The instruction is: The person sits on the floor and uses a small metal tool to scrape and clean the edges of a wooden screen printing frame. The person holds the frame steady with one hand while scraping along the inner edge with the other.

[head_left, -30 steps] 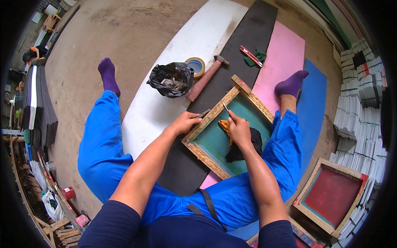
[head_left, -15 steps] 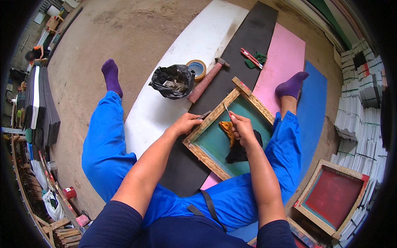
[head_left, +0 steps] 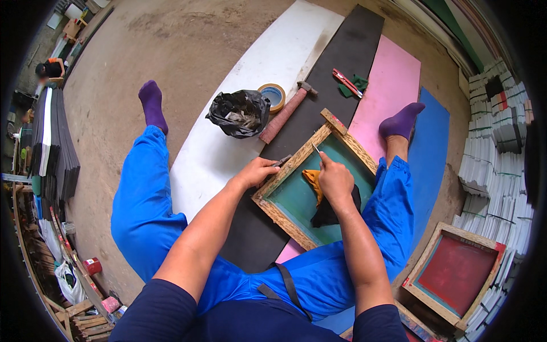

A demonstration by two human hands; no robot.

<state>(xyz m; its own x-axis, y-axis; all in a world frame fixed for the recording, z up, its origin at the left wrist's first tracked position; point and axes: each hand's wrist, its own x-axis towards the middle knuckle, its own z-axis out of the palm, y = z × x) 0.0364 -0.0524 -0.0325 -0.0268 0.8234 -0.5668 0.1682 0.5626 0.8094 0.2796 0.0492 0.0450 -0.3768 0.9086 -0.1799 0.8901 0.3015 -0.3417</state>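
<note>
A wooden frame point(head_left: 289, 221) with a green mesh panel lies tilted between my legs. At its upper left side, my left hand point(head_left: 256, 172) is closed round a dark metal tool point(head_left: 283, 161), whose kind I cannot make out. Over the panel, my right hand point(head_left: 336, 181) grips a thin metal-shafted tool point(head_left: 315, 147), its tip close to the inner edge of the frame's upper left bar. My fingers hide its handle. Beneath that hand, an orange cloth point(head_left: 311, 179) and a black cloth point(head_left: 325, 212) rest on the mesh.
Beyond the frame are a hammer point(head_left: 285, 114), a tape roll point(head_left: 274, 94), a black plastic bag point(head_left: 236, 117) and a red cutter knife point(head_left: 347, 84). White, black, pink and blue boards lie underneath. A red-meshed frame point(head_left: 456, 273) leans near paper stacks point(head_left: 484, 159) at right. A person point(head_left: 51, 68) is far left.
My right hand has rolled over, so its back now faces up, and the thin tool's tip has shifted slightly right. My left hand stays nearly in place.
</note>
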